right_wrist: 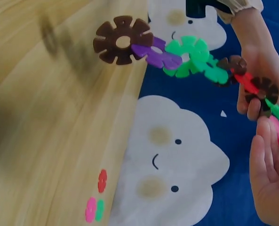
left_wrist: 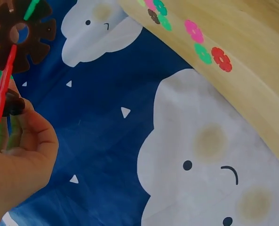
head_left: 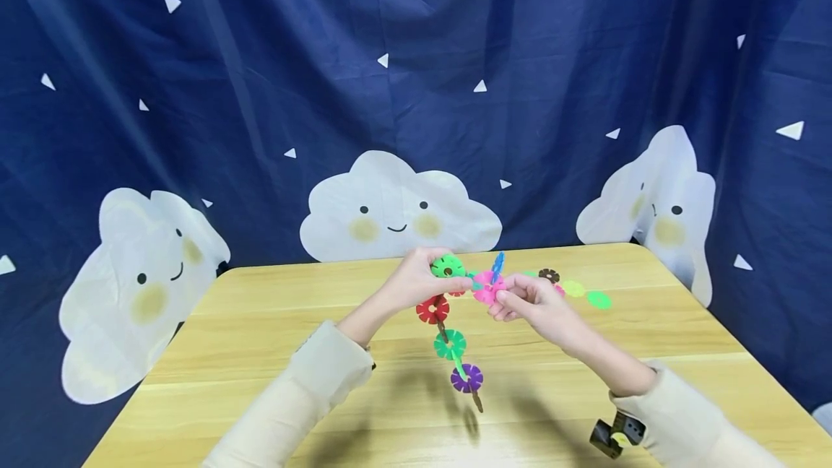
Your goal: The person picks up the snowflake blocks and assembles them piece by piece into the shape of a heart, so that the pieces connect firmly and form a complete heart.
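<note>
Slotted plastic snowflake discs are joined into a chain held above the table. My left hand [head_left: 419, 282] grips the chain near its upper end, around a green disc [head_left: 448, 260]. My right hand [head_left: 536, 302] pinches a pink disc [head_left: 484, 293] between thumb and fingers, right beside the left fingertips. A blue disc [head_left: 498, 266] stands up edge-on from the pink one. Below the left hand hang a red disc [head_left: 425, 309], a green one, a purple disc [head_left: 478, 380] and, lowest, a brown disc [right_wrist: 104, 44]. Part of the chain is hidden behind the left fingers.
On the table [head_left: 260, 381], loose discs lie behind the right hand: a dark brown disc [head_left: 549, 275], a yellow disc [head_left: 574, 288] and a bright green disc [head_left: 599, 300]. The left wrist view shows a red disc [left_wrist: 221, 59] near the table edge. A cloud-patterned curtain [head_left: 260, 92] hangs behind.
</note>
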Demonstrator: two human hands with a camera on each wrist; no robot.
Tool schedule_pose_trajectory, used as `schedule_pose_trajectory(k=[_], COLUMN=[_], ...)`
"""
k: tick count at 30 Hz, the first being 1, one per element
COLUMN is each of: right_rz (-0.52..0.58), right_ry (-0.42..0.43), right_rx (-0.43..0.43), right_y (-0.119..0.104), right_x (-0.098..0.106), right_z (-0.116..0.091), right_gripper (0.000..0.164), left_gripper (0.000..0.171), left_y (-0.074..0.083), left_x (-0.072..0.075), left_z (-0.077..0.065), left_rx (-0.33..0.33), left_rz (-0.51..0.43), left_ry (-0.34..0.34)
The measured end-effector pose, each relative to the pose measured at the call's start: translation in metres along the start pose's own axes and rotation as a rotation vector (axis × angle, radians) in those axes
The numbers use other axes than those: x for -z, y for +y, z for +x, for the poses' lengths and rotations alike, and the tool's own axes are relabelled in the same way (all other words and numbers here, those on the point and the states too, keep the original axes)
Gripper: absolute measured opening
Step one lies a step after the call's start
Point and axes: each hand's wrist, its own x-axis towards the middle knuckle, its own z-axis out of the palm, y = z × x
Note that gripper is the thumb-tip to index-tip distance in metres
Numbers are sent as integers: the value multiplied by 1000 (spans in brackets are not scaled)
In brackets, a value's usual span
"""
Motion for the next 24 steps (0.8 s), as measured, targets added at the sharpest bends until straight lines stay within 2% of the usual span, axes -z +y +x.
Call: schedule_pose_trajectory(k=[5,8,11,16,20,24], right_rz=[52,68,73,65,63,51], right_ry=[53,77,80,47,39,50], right_rx=[-18,-11,-3,16,41,63], right_y=[1,4,8,14,15,14], right_x=[-8,-13,-17,-25,-29,-32], right_z=[1,1,0,0,2,3], right_gripper=[21,19,19,19,18,17], left_gripper=[22,46,65,56,48,45], left_y=[-3,-4,0,10,16,18], left_x=[0,-2,-5,-8,-8,-9], left_z=[1,0,-3,-6,-4,-2], left_rx=[5,1,-40,-121,-124,-114], left_rz=[22,59,125,290,384,407], left_ry=[2,50,93,75,18,-25])
